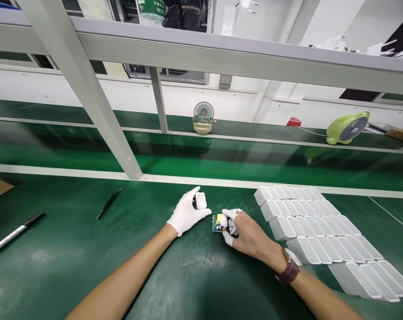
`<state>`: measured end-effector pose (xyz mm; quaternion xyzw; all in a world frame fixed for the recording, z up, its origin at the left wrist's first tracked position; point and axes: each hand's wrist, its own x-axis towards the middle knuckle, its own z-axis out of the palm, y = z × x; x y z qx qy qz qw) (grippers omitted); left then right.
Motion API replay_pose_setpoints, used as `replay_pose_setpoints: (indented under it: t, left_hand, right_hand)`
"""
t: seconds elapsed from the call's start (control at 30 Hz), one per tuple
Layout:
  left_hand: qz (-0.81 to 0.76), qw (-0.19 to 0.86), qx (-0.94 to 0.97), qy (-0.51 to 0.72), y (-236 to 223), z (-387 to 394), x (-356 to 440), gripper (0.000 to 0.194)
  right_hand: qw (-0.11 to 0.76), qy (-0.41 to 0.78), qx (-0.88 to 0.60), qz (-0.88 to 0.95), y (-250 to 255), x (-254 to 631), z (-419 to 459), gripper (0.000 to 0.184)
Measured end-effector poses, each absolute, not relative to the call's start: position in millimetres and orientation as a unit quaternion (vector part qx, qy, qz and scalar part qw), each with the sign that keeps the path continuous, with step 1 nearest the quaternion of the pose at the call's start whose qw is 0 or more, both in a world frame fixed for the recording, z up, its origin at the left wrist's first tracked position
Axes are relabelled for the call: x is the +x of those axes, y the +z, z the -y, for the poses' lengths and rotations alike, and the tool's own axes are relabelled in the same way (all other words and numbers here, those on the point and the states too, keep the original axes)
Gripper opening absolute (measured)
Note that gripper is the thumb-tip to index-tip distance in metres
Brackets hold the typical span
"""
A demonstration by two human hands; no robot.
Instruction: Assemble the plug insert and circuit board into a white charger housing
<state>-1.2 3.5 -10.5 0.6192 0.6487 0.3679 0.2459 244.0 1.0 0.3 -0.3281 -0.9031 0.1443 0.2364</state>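
Observation:
My left hand [187, 214], in a white glove, grips a small white plastic housing [199, 201] with its open end facing me. My right hand [246, 233], with white finger cots and a brown wristwatch, pinches a small green circuit board [217, 223] with a yellow part on it, just above the green mat. The two hands are a few centimetres apart, the board just below and right of the housing.
Rows of white housings [321, 235] lie stacked at the right. Black tweezers [108, 203] and a metal rod [14, 233] lie at the left. A slanted grey frame post [88, 93] rises ahead. Two small fans [203, 116] [348, 126] stand beyond the green conveyor belt [221, 153].

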Motion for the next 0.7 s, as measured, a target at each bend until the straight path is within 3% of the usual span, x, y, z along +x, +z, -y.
replay_pose_setpoints:
  t: [0.27,0.5,0.7]
  left_hand:
    - [-0.593,0.198,0.685,0.374,-6,6,4,0.076]
    - [-0.52,0.144,0.751,0.381,-17,21,15,0.074]
    - [-0.521,0.122,0.76,0.369,-19,23,16,0.07]
  right_hand:
    - [0.405,0.233,-0.286,0.837,15,236,-14,0.058]
    - [0.417,0.113,-0.251,0.866,-2,244,-3,0.069]
    - [0.402,0.089,-0.236,0.88,2,246,-3,0.073]
